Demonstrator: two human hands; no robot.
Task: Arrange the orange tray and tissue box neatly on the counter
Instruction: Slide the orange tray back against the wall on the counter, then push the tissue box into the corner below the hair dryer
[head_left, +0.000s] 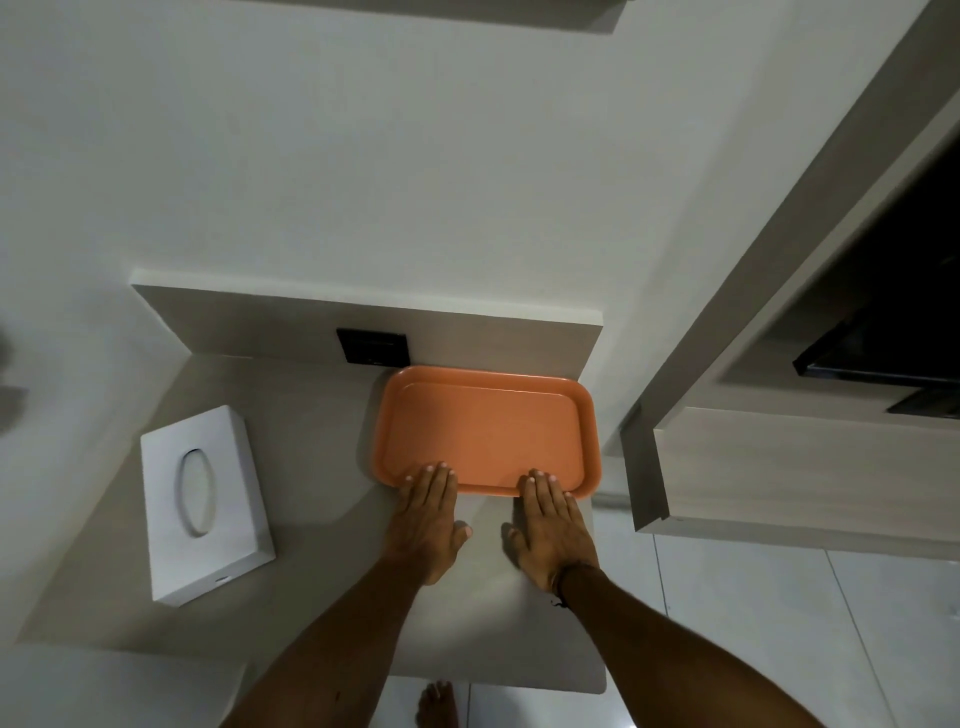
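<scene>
Head view: both hands' flat, unclenched fingers (434, 480) press orange tray (485, 431) near rim.

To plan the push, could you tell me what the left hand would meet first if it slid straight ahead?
The left hand already has fingertips on the orange tray's near rim, so it meets the tray first.

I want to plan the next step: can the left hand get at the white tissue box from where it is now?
Probably yes. The left hand lies flat at the orange tray's near edge, and only bare counter lies between it and the tissue box.
</scene>
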